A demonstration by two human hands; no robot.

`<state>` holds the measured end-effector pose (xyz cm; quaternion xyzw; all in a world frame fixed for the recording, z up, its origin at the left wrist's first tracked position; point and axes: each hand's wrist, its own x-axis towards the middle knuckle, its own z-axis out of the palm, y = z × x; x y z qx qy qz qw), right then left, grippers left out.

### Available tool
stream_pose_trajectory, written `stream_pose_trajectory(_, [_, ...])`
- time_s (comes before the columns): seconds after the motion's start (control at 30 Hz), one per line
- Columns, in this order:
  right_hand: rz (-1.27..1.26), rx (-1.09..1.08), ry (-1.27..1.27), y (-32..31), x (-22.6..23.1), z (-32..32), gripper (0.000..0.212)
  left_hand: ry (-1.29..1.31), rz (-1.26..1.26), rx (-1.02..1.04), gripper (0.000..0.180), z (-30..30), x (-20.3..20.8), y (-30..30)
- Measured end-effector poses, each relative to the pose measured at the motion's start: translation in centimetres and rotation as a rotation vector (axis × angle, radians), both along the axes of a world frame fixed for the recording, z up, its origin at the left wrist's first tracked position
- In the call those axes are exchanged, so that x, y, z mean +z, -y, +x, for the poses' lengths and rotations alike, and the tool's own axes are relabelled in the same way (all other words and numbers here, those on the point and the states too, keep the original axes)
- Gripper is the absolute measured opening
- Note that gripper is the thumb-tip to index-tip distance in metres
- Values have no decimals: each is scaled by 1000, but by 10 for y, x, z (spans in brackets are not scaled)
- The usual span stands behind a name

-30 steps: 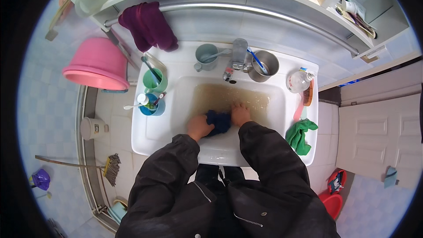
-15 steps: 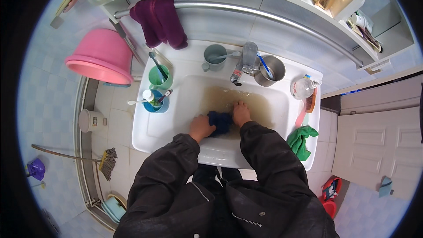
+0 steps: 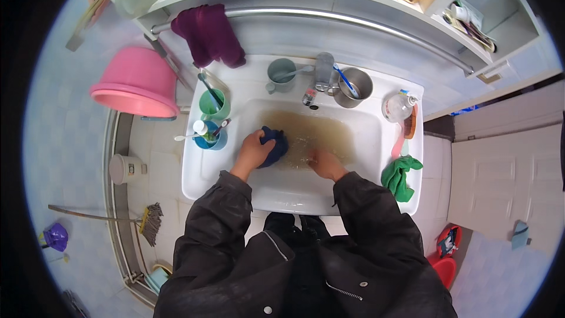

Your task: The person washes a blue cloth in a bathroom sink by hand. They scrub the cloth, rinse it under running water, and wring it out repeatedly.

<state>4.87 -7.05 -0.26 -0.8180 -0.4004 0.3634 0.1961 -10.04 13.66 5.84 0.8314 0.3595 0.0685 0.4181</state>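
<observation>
Navy cloth (image 3: pixel 276 148), clenched in left hand (image 3: pixel 253 151) alone, had shifted toward nine o'clock in sink (image 3: pixel 288 202); right hand (image 3: pixel 327 165) sat apart at four o'clock, in murky water (image 3: pixel 332 132), grip unclear.

The person wears a loose, blackish-brown jacket (image 3: pixel 241 277) with long, creased sleeves (image 3: pixel 379 218) narrowing to gathered cuffs (image 3: pixel 235 184). Silvery zips (image 3: pixel 344 291) slant across its left and right front, and pale, round metal snaps (image 3: pixel 268 310) dot the near part. The trousers (image 3: pixel 279 221) are black.
</observation>
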Motion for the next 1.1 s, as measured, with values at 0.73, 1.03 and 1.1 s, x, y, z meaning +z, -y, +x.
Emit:
stream_pose_trajectory(0.73, [330, -885, 92, 225, 154, -54, 26, 468, 127, -808, 34, 200, -76, 210])
stream_pose_trajectory(1.03, [316, -781, 401, 193, 137, 71, 52, 208, -148, -1255, 29, 133, -76, 185])
stream_pose_trajectory(1.1, [478, -752, 553, 169, 127, 117, 61, 193, -204, -1181, 28, 130, -71, 183])
